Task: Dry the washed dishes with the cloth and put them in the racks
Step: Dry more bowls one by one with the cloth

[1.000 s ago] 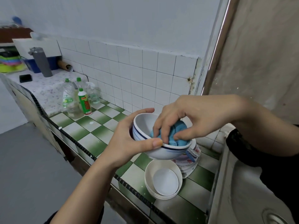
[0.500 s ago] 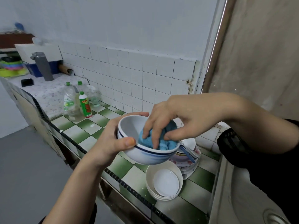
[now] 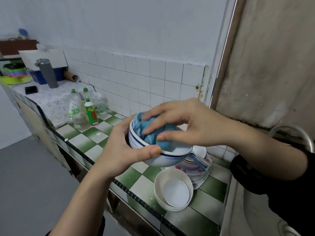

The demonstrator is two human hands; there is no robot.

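My left hand (image 3: 126, 147) grips a white bowl with blue rim stripes (image 3: 162, 158) from the left, thumb across its near rim, holding it above the counter. A crumpled blue cloth (image 3: 153, 132) fills the bowl. My right hand (image 3: 180, 121) pinches and presses that cloth inside the bowl, fingers spread over it. Below, a stack of cream bowls (image 3: 173, 189) sits on the green and white tiled counter (image 3: 88, 135), with a pile of patterned plates (image 3: 199, 169) behind it, partly hidden by the held bowl.
Several detergent bottles (image 3: 85, 111) stand at the counter's left by the tiled wall. A grey flask (image 3: 47, 72) and coloured tubs (image 3: 13, 74) sit farther back. A metal sink (image 3: 255, 210) and tap (image 3: 296, 135) are at the right. Grey floor lies left.
The bowl has tilted and turned in my left hand. My right hand has swept the cloth round inside it, from the right side toward the left rim.
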